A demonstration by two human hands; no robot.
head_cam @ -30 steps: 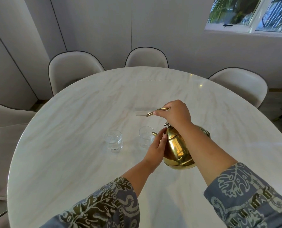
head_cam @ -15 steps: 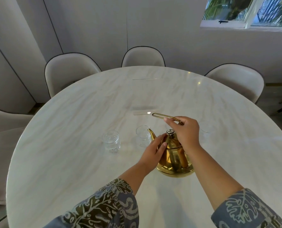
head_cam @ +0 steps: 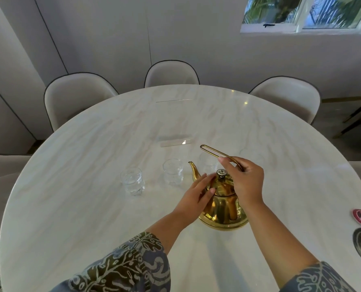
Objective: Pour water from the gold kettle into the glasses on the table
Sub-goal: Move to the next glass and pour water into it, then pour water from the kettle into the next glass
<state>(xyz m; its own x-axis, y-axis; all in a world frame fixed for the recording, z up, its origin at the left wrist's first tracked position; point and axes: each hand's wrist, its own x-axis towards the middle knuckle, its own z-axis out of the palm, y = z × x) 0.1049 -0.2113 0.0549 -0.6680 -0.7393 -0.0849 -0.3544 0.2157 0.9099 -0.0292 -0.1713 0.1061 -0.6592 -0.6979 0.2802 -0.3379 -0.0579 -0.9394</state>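
Gold wire of the handle [head_cam: 217,153] sits pinched in the right hand [head_cam: 244,182], fingers closed around its near end, wrist bent down over the gold kettle [head_cam: 223,204]. The left hand [head_cam: 196,199] lies flat and open against the kettle's left shoulder, fingertips near the lid knob [head_cam: 221,173], steadying rather than gripping. The kettle stands upright on the marble counter [head_cam: 91,218], base flat, under both hands. Its spout [head_cam: 193,170] points away and to the left, so the spout-to-handle axis runs toward the glasses. Just beyond the spout tip stands one glass [head_cam: 173,172]; a second glass [head_cam: 132,181] sits farther left of the kettle, and it seems to hold some water. Behind the kettle, a third glass [head_cam: 208,163] is faint and may be empty. The right hand carries the lift and tilt; the left is nearer the glasses.
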